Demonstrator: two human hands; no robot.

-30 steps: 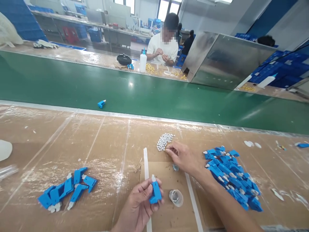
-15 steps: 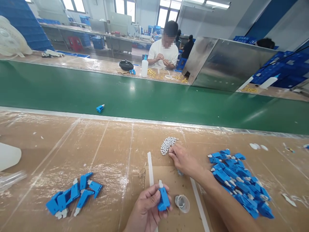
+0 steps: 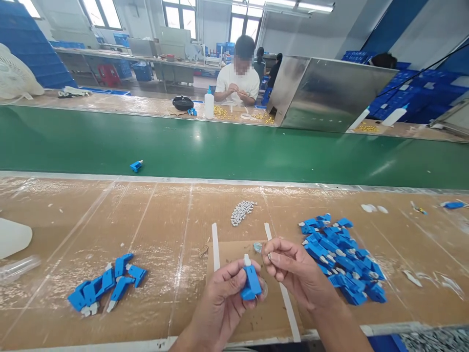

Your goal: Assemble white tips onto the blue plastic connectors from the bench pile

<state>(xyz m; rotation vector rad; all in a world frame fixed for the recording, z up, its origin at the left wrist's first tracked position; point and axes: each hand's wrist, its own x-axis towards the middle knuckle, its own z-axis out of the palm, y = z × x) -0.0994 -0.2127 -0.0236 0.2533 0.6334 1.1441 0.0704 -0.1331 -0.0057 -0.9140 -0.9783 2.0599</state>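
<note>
1. Windows (image 3: 179, 17) and a strip light (image 3: 315, 7) are seen along the top of the frame; below them, at upper centre, a person (image 3: 227, 80) in a white shirt is seen behind the far worktop (image 3: 142, 103).
2. On that far worktop, a black case (image 3: 182, 102), a white bottle (image 3: 209, 106) and yellow bits (image 3: 220, 112) are set out left of a steel panel (image 3: 337, 95).
3. Across the middle of the frame, the far worktop is divided from the near worktop (image 3: 164, 212) by a green belt (image 3: 234, 156), on which a lone blue piece (image 3: 136, 166) is laid, left of centre.
4. At bottom centre, a blue part (image 3: 251, 281) is gripped between the thumb and fingers of the left hand (image 3: 225, 298), its pale tip pointed toward the top of the frame.
5. Just to the right, a tiny grey bit (image 3: 269, 256) is pinched by the right hand (image 3: 293, 266), thumb and forefinger brought together on it; the blue part is not touched by this hand.
6. Above both hands, near centre, a grey pile (image 3: 243, 212) is spread.
7. A clear cup (image 3: 264, 289) is partly hidden behind the left hand.
8. Blue pieces are heaped at right (image 3: 330, 247), and a smaller cluster (image 3: 108, 278) is gathered at lower left.
</note>
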